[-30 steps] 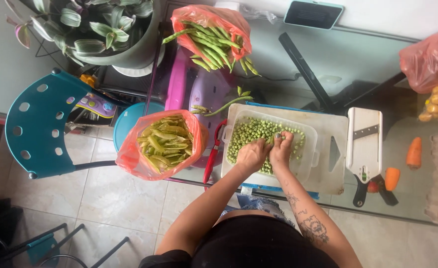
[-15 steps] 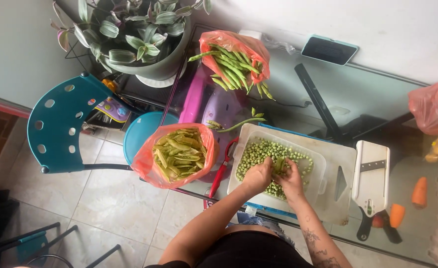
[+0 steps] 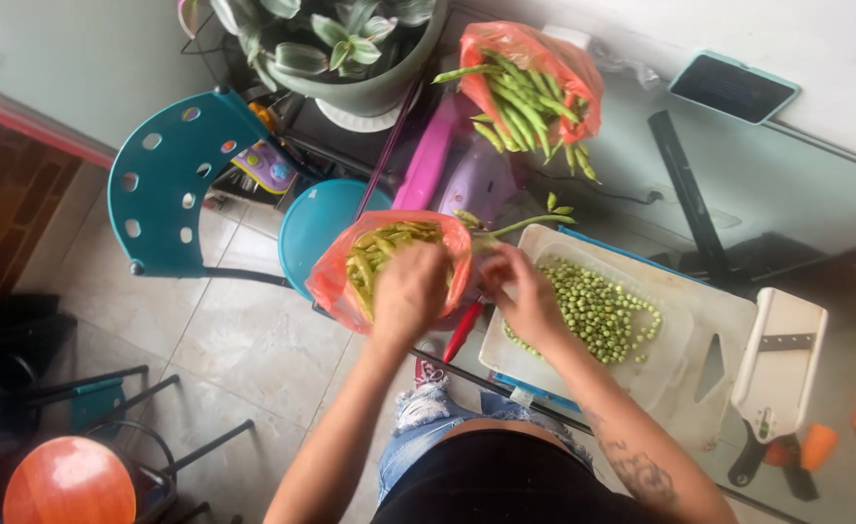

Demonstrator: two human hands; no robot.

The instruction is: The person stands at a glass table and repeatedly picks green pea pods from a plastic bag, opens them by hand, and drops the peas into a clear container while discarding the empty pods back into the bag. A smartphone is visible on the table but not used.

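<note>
Left hand (image 3: 410, 291) sits over the mouth of the orange plastic bag (image 3: 336, 281) of empty pea pods (image 3: 379, 247), back of the hand to the camera, fingers curled down into the opening. Cannot tell whether it grips a pod or has just let go; the palm side is hidden.

Right hand (image 3: 523, 296) hovers at the near-left corner of the white plastic tub (image 3: 675, 354), fingers loosely bent, fingertips pinched toward the bag rim. Anything between them is too small to make out.

Tub sits on a white cutting board (image 3: 728, 320) on the glass surface (image 3: 796, 194), holding a single layer of shelled peas (image 3: 597, 311). Second orange bag with unshelled pods (image 3: 525, 102) lies farther back, well apart from both hands. A white slicer (image 3: 782, 364) lies just beside the board, a red-handled tool (image 3: 462, 330) between bag and tub.

Handling judgement:
- Empty pods: light, limp, slightly springy. Pinch anywhere along the length; a bunch compresses easily.
- Bag: thin, floppy film with no stiff rim, hanging at the surface edge. Likely to sag or tip, so hold the mouth open by the rim.
- Peas: small, round, smooth, and prone to rolling. Scoop them rather than pinch.
- Tub: stiff, light. Grip the side lip.
</note>
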